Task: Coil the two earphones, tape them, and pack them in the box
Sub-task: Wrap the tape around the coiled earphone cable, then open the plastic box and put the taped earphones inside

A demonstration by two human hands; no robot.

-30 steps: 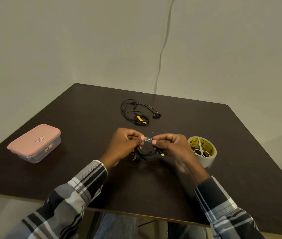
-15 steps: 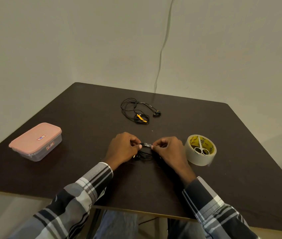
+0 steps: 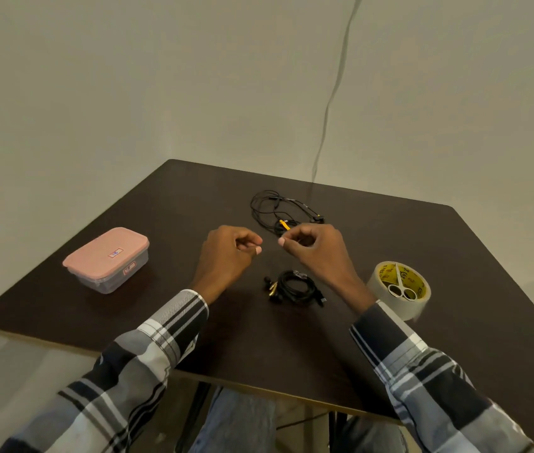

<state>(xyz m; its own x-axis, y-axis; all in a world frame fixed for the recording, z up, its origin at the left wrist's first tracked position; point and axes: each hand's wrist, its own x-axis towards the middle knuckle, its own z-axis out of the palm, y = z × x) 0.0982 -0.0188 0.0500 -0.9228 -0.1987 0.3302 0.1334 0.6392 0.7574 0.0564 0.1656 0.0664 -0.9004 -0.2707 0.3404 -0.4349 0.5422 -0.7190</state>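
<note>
A coiled black earphone lies on the dark table, bound by a small strip of clear tape at its top. Neither hand touches it. My left hand and my right hand hover just above and beyond the coil, a small gap between them, fingers curled with thumb against forefinger and nothing visible in them. The second black earphone, loose and tangled with a yellow tag, lies farther back. The pink-lidded box stands closed at the left.
A roll of clear tape stands to the right of the coil, with small scissors resting in its core. A thin cable runs down the wall behind the table. The table's front edge is just below my sleeves.
Both hands have let go of the coiled earphone and risen away from it toward the far side. The coil now lies alone on the table.
</note>
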